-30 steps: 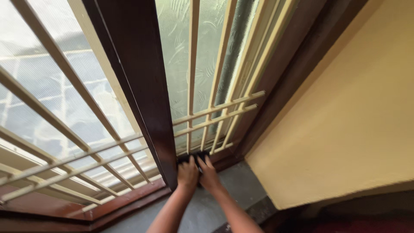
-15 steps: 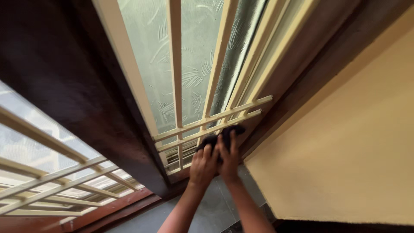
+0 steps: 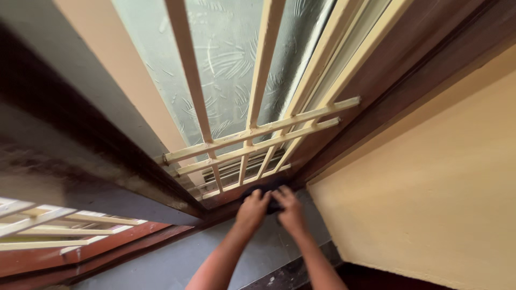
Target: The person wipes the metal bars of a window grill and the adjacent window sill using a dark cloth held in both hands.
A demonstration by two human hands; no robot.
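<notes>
Both hands down at the foot of the window, side by side and touching at the thumbs. Left hand [image 3: 251, 208] at roughly 6 o'clock in the view, fingers spread slightly and pressed flat onto a dark cloth [image 3: 267, 191]; right hand [image 3: 291, 209] just to its 3 o'clock side, fingers likewise laid over the same cloth. Cloth bunched small and black, mostly hidden beneath the fingertips, showing only as a dark rim past them toward 12 o'clock (true grip hard to judge: pressing rather than clenching, neither hand visibly closed around it). Cloth lying on the dark brown lower window frame [image 3: 231, 194], right where that wood meets the grey stone sill [image 3: 177, 260], directly under the cream metal grille [image 3: 252, 131]. Bottom rails of the grille just above the cloth, toward 12 o'clock, apart from the fingers. Behind the bars, frosted glass [image 3: 226, 59] with a leaf pattern. Toward 3 o'clock, a plain yellow wall [image 3: 430, 182] close beside the right wrist. Toward 9 o'clock, a thick dark wooden post [image 3: 70, 145] running diagonally, with a second grille section [image 3: 48, 225] low at 8 o'clock, well apart from the hands. Forearms bare, entering from the bottom edge at 6 o'clock and converging on the cloth.
</notes>
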